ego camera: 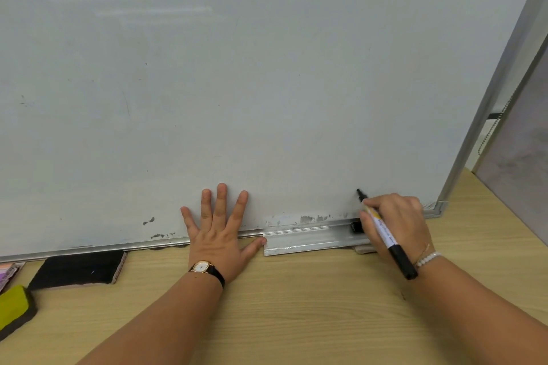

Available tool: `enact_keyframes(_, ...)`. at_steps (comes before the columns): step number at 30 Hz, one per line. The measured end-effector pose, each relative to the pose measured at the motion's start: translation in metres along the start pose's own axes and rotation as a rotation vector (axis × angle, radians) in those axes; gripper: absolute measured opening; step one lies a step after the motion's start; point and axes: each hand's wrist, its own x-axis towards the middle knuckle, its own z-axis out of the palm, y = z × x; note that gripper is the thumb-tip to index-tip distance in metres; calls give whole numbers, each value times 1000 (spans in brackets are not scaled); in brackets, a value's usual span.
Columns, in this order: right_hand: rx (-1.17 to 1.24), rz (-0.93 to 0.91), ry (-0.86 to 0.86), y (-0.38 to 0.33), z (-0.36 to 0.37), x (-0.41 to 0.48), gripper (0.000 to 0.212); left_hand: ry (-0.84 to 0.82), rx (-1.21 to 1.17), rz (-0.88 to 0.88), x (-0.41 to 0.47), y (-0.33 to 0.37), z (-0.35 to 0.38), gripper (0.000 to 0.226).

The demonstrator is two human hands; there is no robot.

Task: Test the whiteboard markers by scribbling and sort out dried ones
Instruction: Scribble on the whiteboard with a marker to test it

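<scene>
White-barrelled marker (387, 237), yellow band near the front, black rear end, black nib uncapped. Head view only.

Orientation: the long axis runs diagonally, with the rear end low and to the right over the wrist and the nib high and to the left. The nib points at the whiteboard (267, 83), low down near its bottom right corner. The nib looks to be against the surface, but contact cannot be confirmed. No fresh line is visible at the nib.

Surroundings: the whiteboard stands upright on a wood-grain table (296, 314), and its metal frame edge runs up the right side. A metal tray (308, 241) sits along the bottom edge, between the two hands. A small black piece (355, 227) lies at the right end of the tray, just beside the marker; what it is cannot be told. Grey ink residue (307, 219) is patchy along the lower board edge. A black eraser block (80, 271) lies on the table far left, tucked against the board's base. A yellow-and-black eraser (14, 308) sits nearer, at the frame edge. Nothing lies between nib and board.

Hands: the right hand (400, 222) grips the marker in a writing hold. Its fingers curl round the front of the barrel, and the barrel crosses the hand toward a bead bracelet (427, 259). The left hand (219, 237) is flat and spread, holding nothing. Its fingers press on the board and its thumb reaches to the left end of the tray. A watch (204, 267) is on that wrist. The marker is well apart from the left hand
</scene>
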Motion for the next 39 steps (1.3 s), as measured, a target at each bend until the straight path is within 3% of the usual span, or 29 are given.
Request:
enact_keyframes(2, -48, -43, 1, 3, 0, -1, 42, 2, 3, 1, 0, 0, 0, 99)
enact_keyframes(5, 48, 144, 63, 5, -6, 0, 46, -1, 2, 2, 0, 1, 0, 99)
enact_keyframes(10, -9, -6, 28, 2, -1, -2, 42, 3, 6, 6, 0, 0, 0, 99)
enact_keyframes(14, 53, 169, 77, 6, -7, -2, 45, 3, 8, 4, 0, 0, 0, 99)
enact_keyframes(18, -21, 55, -33, 5, -1, -6, 44, 5, 1, 6, 0, 0, 1, 98)
enact_keyframes(23, 92, 126, 24, 4, -5, -5, 43, 2, -7, 0, 0, 1, 1, 99)
enact_keyframes(26, 3, -44, -88, -6, 3, -7, 40, 3, 5, 2, 0, 0, 1, 99)
enact_keyframes(28, 1, -117, -73, -12, 5, -5, 38, 4, 9, 4, 0, 0, 1, 99)
enact_keyframes(32, 145, 20, 0, -30, 1, 10, 40, -2, -3, 0, 0, 0, 0, 98)
enact_keyframes(36, 76, -214, -236, -50, 10, 10, 40, 3, -3, 3, 0, 1, 0, 99)
enact_keyframes(39, 116, -306, -145, -62, 10, 27, 34, -2, -6, 1, 0, 1, 0, 99)
